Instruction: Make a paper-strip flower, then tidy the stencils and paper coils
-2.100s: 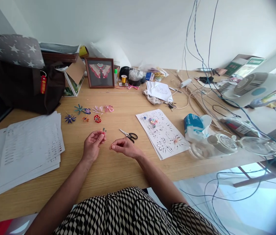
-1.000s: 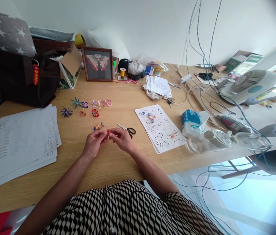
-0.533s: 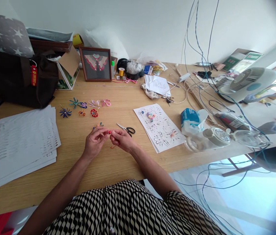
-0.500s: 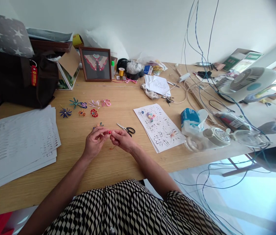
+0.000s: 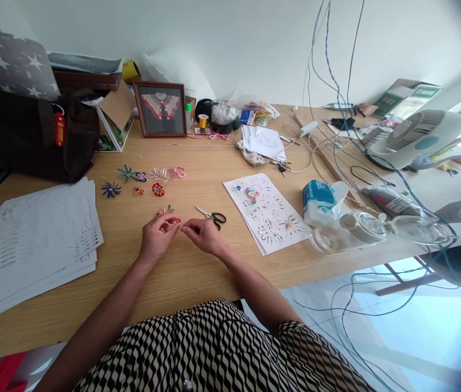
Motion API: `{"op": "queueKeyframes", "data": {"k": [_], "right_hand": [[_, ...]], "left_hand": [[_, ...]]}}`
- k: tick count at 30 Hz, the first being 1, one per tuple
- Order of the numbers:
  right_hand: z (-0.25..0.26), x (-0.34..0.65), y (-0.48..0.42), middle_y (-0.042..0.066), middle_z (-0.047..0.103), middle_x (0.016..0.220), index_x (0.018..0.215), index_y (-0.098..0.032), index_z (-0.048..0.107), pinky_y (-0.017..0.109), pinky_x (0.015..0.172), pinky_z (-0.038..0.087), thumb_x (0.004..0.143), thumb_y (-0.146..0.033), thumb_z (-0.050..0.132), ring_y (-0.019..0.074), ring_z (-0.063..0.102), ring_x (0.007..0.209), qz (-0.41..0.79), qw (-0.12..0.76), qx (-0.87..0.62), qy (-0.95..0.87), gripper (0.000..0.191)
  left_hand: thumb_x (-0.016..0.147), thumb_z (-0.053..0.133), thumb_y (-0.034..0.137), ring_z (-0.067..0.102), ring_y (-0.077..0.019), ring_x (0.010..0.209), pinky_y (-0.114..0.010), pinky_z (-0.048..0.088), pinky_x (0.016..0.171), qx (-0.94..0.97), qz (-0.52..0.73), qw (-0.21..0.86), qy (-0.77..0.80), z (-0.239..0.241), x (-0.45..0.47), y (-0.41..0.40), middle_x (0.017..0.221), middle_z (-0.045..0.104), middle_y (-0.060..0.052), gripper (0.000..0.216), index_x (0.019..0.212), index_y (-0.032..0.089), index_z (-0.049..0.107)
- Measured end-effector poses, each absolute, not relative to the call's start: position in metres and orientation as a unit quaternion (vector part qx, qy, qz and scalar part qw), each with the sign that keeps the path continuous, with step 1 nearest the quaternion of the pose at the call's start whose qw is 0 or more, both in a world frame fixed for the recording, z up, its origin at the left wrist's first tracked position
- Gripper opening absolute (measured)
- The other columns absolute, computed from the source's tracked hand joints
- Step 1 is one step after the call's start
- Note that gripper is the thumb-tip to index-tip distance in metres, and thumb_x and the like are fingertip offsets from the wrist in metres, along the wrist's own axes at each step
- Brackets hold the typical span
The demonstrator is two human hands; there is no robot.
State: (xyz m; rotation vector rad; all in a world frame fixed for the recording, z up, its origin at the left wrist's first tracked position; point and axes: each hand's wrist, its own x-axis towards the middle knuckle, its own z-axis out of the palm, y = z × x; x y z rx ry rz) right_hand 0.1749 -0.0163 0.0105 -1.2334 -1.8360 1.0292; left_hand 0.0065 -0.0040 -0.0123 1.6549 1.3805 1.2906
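Note:
My left hand (image 5: 157,237) is closed in a pinch over the front of the desk, with a small red piece (image 5: 178,220) showing at its fingertips. My right hand (image 5: 206,236) is also pinched, its fingertips just to the right of the red piece; whatever lies between them is too small to make out. Black-handled scissors (image 5: 216,217) lie partly open beyond my right hand. Behind my left hand is a small multicoloured sprig (image 5: 166,210). Farther back are several thread-like flowers, among them a red flower (image 5: 158,189), a dark blue flower (image 5: 111,189) and a pink flower (image 5: 178,172).
Stacked patterned sheets (image 5: 42,239) cover the desk's left side. To the right, a drawn sheet (image 5: 269,212) carries small coloured pieces, beside a tissue pack (image 5: 315,198) and a clear jar (image 5: 348,231). A picture frame (image 5: 160,109), dark bag (image 5: 71,141) and fan (image 5: 422,133) stand behind; cables hang at right.
My fingertips have drawn slightly apart, the right hand lower and away from the red piece. The red piece stays in my left fingertips. An orange strand below the hands is no longer visible.

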Motion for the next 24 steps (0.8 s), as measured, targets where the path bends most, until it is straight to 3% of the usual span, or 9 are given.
{"op": "queueKeyframes", "data": {"k": [2, 5, 10, 16, 21, 24], "right_hand": [[0.01, 0.179, -0.013, -0.001, 0.058, 0.062, 0.084, -0.014, 0.071, 0.022, 0.056, 0.031, 0.089, -0.03, 0.056, 0.009, 0.043, 0.055, 0.348, 0.355, -0.484, -0.72, 0.022], [0.006, 0.186, -0.006, 0.0, 0.061, 0.066, 0.084, -0.016, 0.07, 0.022, 0.058, 0.033, 0.09, -0.028, 0.054, 0.0102, 0.046, 0.057, 0.31, 0.377, -0.505, -0.712, 0.021], [0.001, 0.191, -0.002, -0.001, 0.059, 0.065, 0.083, -0.015, 0.069, 0.021, 0.058, 0.033, 0.092, -0.029, 0.051, 0.0098, 0.046, 0.058, 0.337, 0.358, -0.504, -0.71, 0.025], [0.003, 0.182, -0.012, -0.002, 0.057, 0.061, 0.082, -0.014, 0.069, 0.021, 0.054, 0.029, 0.091, -0.028, 0.053, 0.0081, 0.042, 0.053, 0.34, 0.304, -0.44, -0.773, 0.023], [0.003, 0.182, -0.01, 0.001, 0.064, 0.07, 0.086, -0.016, 0.068, 0.022, 0.061, 0.034, 0.092, -0.028, 0.052, 0.011, 0.051, 0.062, 0.286, 0.341, -0.464, -0.766, 0.021], [0.002, 0.187, -0.004, 0.001, 0.063, 0.071, 0.085, -0.017, 0.066, 0.021, 0.061, 0.035, 0.093, -0.026, 0.05, 0.0112, 0.051, 0.063, 0.284, 0.366, -0.507, -0.727, 0.02]], "left_hand": [[0.071, 0.072, 0.035, 0.057, -0.0112, 0.058, -0.024, 0.048, 0.056, 0.648, 0.476, 0.318, 0.503, -0.013, 0.007, -0.004, 0.084, 0.07, -0.005, 0.023, 0.087, 0.018, 0.072], [0.069, 0.074, 0.036, 0.064, -0.0154, 0.069, -0.027, 0.053, 0.064, 0.638, 0.463, 0.413, 0.456, -0.009, 0.01, -0.006, 0.086, 0.072, -0.007, 0.025, 0.087, 0.018, 0.073], [0.059, 0.082, 0.038, 0.069, -0.0197, 0.078, -0.034, 0.057, 0.075, 0.553, 0.451, 0.553, 0.43, 0.002, 0.012, -0.01, 0.084, 0.073, -0.008, 0.037, 0.087, 0.017, 0.071], [0.058, 0.082, 0.039, 0.068, -0.0185, 0.075, -0.032, 0.057, 0.071, 0.519, 0.51, 0.502, 0.467, -0.005, 0.009, -0.004, 0.083, 0.073, -0.007, 0.039, 0.085, 0.015, 0.069], [0.063, 0.078, 0.038, 0.066, -0.0157, 0.068, -0.03, 0.056, 0.067, 0.61, 0.488, 0.426, 0.457, -0.015, 0.012, -0.004, 0.084, 0.072, -0.007, 0.028, 0.082, 0.018, 0.072], [0.065, 0.077, 0.037, 0.068, -0.0182, 0.077, -0.033, 0.057, 0.074, 0.624, 0.462, 0.467, 0.424, -0.01, 0.014, -0.008, 0.091, 0.072, -0.008, 0.026, 0.082, 0.018, 0.072]]}}
